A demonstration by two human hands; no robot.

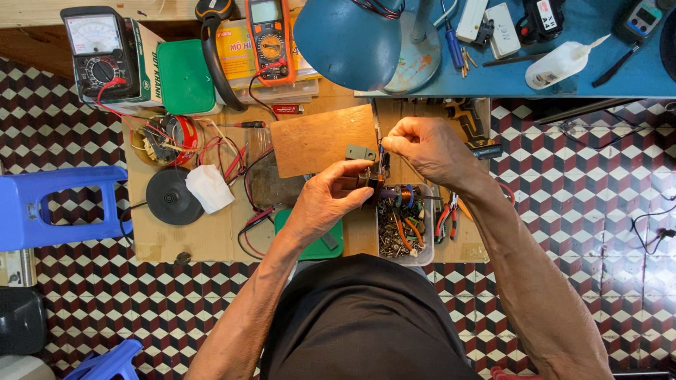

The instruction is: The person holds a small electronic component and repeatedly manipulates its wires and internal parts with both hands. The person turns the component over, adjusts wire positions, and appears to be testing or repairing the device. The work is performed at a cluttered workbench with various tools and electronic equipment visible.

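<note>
From above, the person sits at a low cardboard-covered bench (176, 243) on a floor of checkered cube-pattern tiles. The left hand (327, 200) is curled tight around a small motor part (394, 193) with a copper winding, holding it just over a clear plastic tray (426, 255) full of screws and metal bits. The right hand (429, 148) comes in from above with thumb and fingertips pinched together on thin wires (382, 158) rising from that part; the fingers are closed, not loose.

Just behind the hands lies a brown board (317, 141), with a small grey metal bracket (359, 152) at its near edge. Red-handled pliers (447, 219) rest just right of the tray. To the left sit a black round disc (169, 197), a crumpled white tissue (210, 187) touching it, and a wound coil with red leads (169, 137). At the back stand an analogue multimeter (98, 49), an orange digital multimeter (271, 39) and a green box (184, 76). A blue lamp shade (345, 42) hangs over the bench. A blue plastic stool (60, 207) stands at the far left.
</note>
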